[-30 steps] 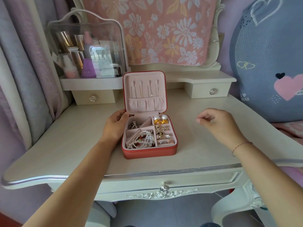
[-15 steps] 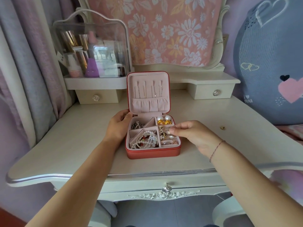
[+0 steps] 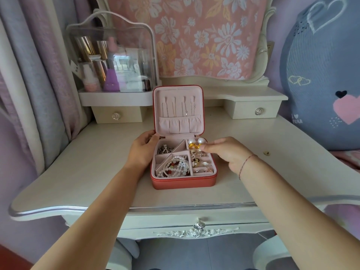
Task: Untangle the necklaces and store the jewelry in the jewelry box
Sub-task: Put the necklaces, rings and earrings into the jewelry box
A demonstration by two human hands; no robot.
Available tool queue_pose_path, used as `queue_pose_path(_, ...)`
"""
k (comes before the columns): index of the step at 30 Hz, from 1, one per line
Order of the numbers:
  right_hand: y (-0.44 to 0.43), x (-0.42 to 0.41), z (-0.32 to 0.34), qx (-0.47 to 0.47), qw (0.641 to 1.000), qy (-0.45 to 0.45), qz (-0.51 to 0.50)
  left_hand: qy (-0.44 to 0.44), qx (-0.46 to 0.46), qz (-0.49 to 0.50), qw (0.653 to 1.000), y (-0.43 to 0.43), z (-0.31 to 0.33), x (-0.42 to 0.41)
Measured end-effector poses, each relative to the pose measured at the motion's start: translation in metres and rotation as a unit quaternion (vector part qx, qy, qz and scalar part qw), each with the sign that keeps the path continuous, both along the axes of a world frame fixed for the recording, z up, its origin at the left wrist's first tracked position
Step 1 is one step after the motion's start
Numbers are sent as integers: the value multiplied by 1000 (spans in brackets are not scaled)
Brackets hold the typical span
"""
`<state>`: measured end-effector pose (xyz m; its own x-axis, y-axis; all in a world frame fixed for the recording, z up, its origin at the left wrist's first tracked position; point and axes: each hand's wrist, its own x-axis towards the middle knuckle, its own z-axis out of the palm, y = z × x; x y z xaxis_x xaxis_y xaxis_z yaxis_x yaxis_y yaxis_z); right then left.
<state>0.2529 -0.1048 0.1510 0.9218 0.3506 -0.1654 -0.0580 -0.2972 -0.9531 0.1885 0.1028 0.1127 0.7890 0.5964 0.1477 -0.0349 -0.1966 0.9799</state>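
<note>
Jewelry box [image 3: 183, 181] sits open on the tabletop [image 3: 78, 172], lid upright, necklaces [image 3: 179, 107] hung inside. The left hand [image 3: 143, 151] cups its left wall; the right hand [image 3: 228, 152] pinches fingertips over the earring slots, contents unclear. A careless nudge could topple the pearl earrings [image 3: 195, 142] or leave the stray piece [image 3: 266, 152] forgotten.

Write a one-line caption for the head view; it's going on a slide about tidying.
Left hand steadies the open jewelry box while right hand reaches its earring compartments.
</note>
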Motion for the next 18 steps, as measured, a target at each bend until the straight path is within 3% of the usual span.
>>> queue_pose_path(7, 6, -1, -7, -13, 999, -36, -34, -7, -6, -6, 1000, 0, 0, 0)
queue_pose_path(18, 2, 1, -2, -12, 1000, -11, -14, 2, -8, -2, 1000, 0, 0, 1)
